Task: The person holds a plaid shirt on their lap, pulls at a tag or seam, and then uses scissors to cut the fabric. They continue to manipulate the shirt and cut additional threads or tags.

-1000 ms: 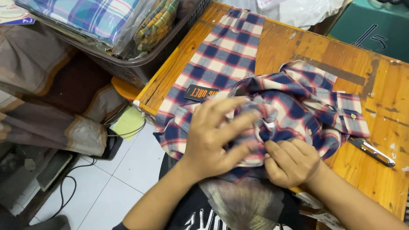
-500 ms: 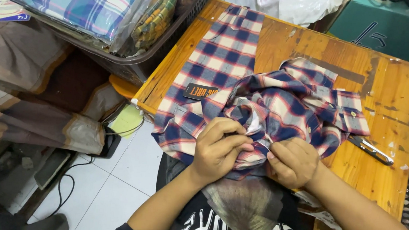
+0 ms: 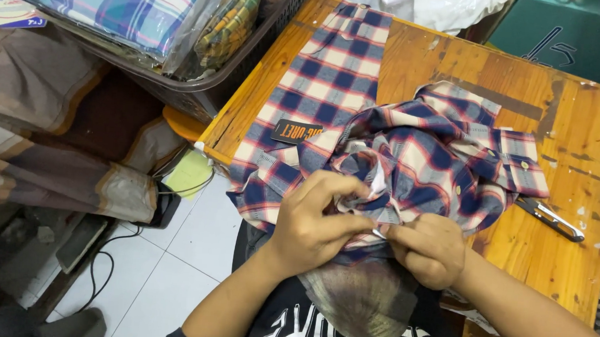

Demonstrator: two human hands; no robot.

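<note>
A worn wooden table (image 3: pixel 566 139) stands over white floor tiles (image 3: pixel 163 279). Both hands have bunched together since; left hand (image 3: pixel 313 223) and right hand (image 3: pixel 429 250) pinch the plaid shirt (image 3: pixel 415 156) at six o'clock.

Plaid shirt (image 3: pixel 394 154), navy-red-cream check: crumpled, one sleeve stretched flat, lies on wooden table (image 3: pixel 580 233), bunched at its near edge.

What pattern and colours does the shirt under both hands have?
The shirt is plaid: navy blue, red and cream checks. It shows best in the head view, spread on the wooden table.
</note>
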